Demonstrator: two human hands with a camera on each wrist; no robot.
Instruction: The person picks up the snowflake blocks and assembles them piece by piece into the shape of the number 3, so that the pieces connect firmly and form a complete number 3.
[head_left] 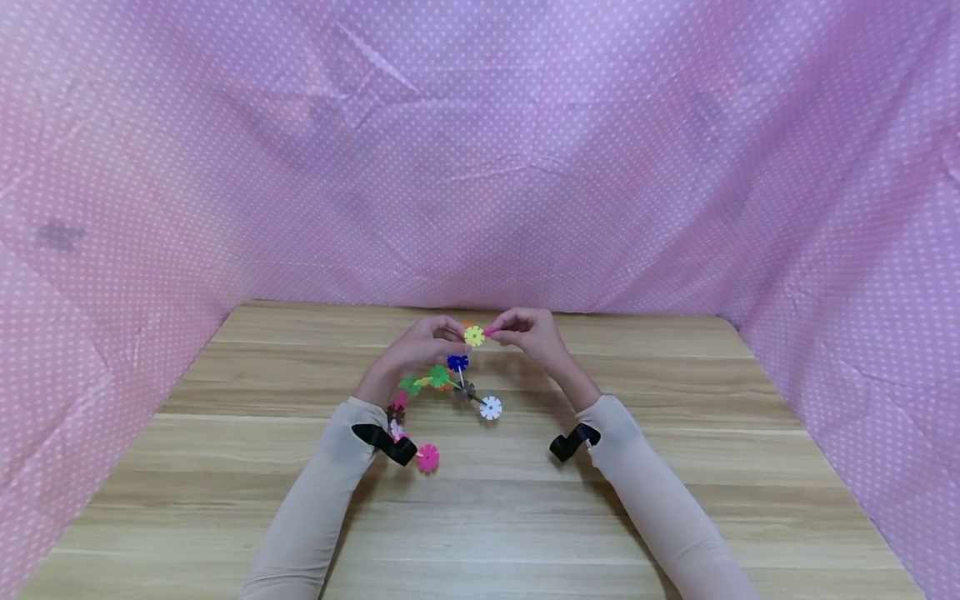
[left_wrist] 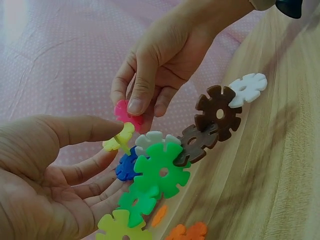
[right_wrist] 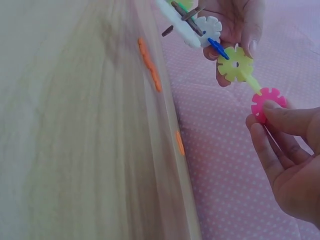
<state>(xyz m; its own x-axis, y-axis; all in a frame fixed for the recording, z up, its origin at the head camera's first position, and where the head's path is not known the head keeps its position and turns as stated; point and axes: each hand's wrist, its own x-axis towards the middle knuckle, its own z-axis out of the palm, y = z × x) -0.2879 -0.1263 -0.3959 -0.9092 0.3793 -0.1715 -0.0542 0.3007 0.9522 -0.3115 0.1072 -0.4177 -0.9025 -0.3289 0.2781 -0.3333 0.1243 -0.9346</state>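
Observation:
My left hand (head_left: 431,342) pinches a yellow snowflake disc (right_wrist: 235,65) of a linked chain of notched plastic discs. Between the thumb and fingers of my right hand (head_left: 531,335) is a pink snowflake disc (right_wrist: 268,102), which meets a yellow piece at its edge. From the left hand the chain runs through a blue disc (head_left: 457,363), white, green (left_wrist: 162,171) and brown (left_wrist: 218,114) discs to a white disc (head_left: 491,407). Another stretch curves below the left wrist and ends at a second pink disc (head_left: 427,458). My left forearm partly covers it.
Loose orange discs (right_wrist: 150,65) lie on the wooden table (head_left: 480,533), near its far edge. Pink dotted cloth (head_left: 480,167) hangs behind and on both sides. A black strap (head_left: 386,444) sits on the left wrist and another (head_left: 576,442) on the right.

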